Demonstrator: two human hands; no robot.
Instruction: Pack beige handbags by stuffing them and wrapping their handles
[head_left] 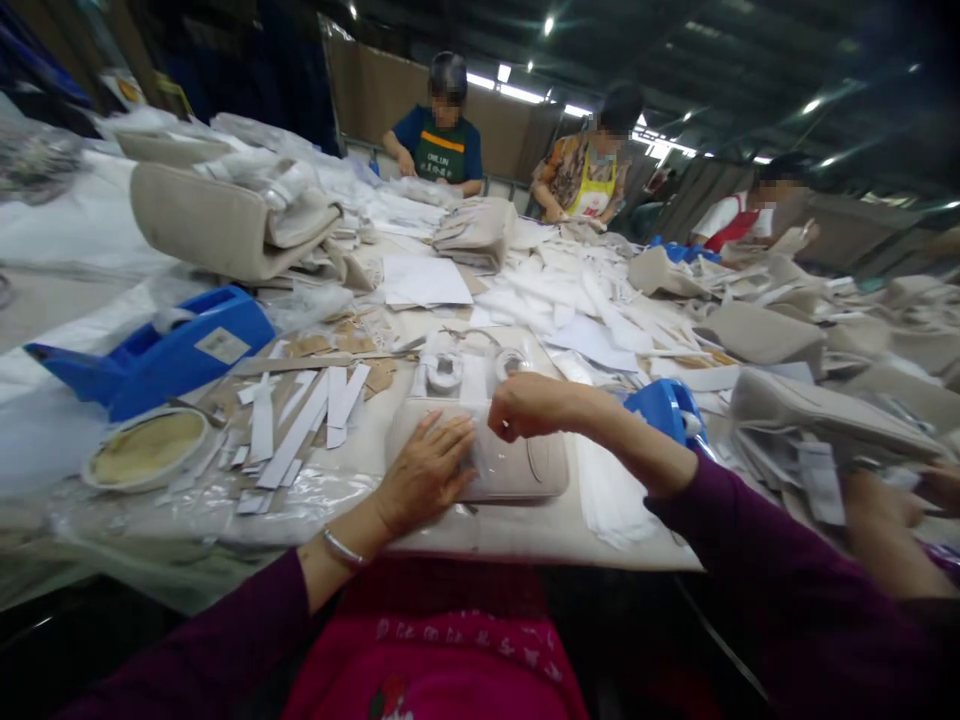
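A flat beige pouch (525, 472) lies on the table just in front of me. My left hand (424, 475) rests flat on its left half with the fingers spread. My right hand (525, 405) is closed above the pouch's upper edge, pinching a strip of clear tape or film (480, 455) that runs down over the pouch. Two tape rolls (444, 368) sit just beyond the pouch.
A blue tape dispenser (176, 350) and a round tin of glue (144, 450) stand at the left, with white paper strips (300, 420) between. A second blue dispenser (667, 408) is behind my right wrist. Beige bags (217, 225) pile around. Three people work across the table; another person's hand (892, 500) shows at right.
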